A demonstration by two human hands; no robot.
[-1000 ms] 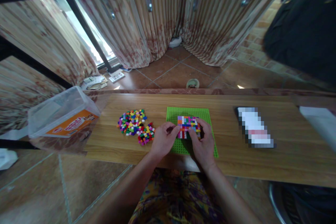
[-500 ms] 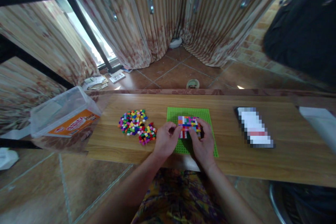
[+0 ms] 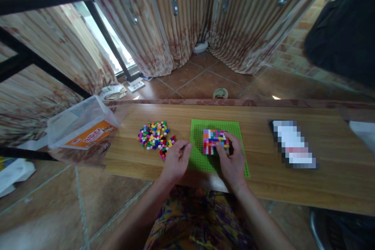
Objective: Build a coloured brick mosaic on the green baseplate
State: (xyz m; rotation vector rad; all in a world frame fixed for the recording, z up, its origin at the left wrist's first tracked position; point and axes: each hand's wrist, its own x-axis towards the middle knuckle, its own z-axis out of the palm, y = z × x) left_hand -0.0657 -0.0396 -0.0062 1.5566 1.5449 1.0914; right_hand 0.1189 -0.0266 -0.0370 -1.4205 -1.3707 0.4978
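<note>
My right hand grips a flat block of multicoloured toy bricks, thumb on the near side and fingers around its right edge. The block is over the green studded baseplate, and a dark shadow lies under it. To its left, my left hand is closed, thumb and forefinger pinched together at the baseplate's left edge, apart from the block. Anything between those fingertips is too small to make out. Just beyond the left hand lies a pile of loose coloured bricks, partly hidden by it.
A clear plastic box with an orange label rests at the wooden table's left end. Right of the baseplate lies a phone with a blurred screen. Curtains hang beyond the table, and a dark bag-like shape is at upper right.
My left hand has come away from the brick block, moving left toward the loose bricks. My right hand still holds the block. The whole view has shifted slightly.
</note>
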